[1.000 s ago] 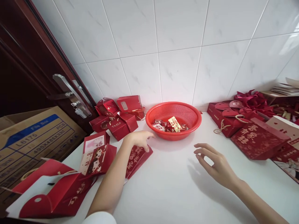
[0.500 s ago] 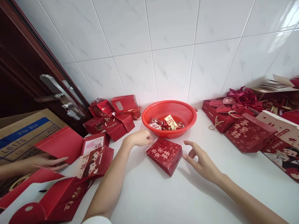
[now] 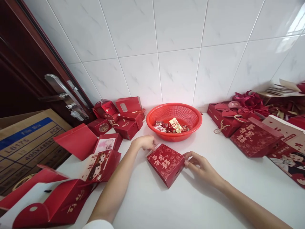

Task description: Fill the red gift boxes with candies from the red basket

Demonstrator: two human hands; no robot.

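Observation:
A red box [image 3: 165,162] with gold characters lies on the white table in front of the red basket [image 3: 152,122]. My left hand [image 3: 146,142] is at the box's far left edge, its fingers bent together near a pale flap; what they hold, if anything, is hidden. At the box's right corner, my right hand [image 3: 197,163] pinches the edge between thumb and fingers. Wrapped candies [image 3: 175,125] in red, white and gold lie inside the basket.
Several red boxes stand at the back left [image 3: 128,125]; larger open ones [image 3: 69,203] lie at the near left, beside a cardboard carton [image 3: 28,146]. More red boxes [image 3: 254,136] and ribbons [image 3: 250,101] fill the right side. A tiled wall rises behind.
My right hand has closed on the box's right corner. The box has turned slightly, and a pale flap shows by my left hand. Another person's hand at the left has gone from view.

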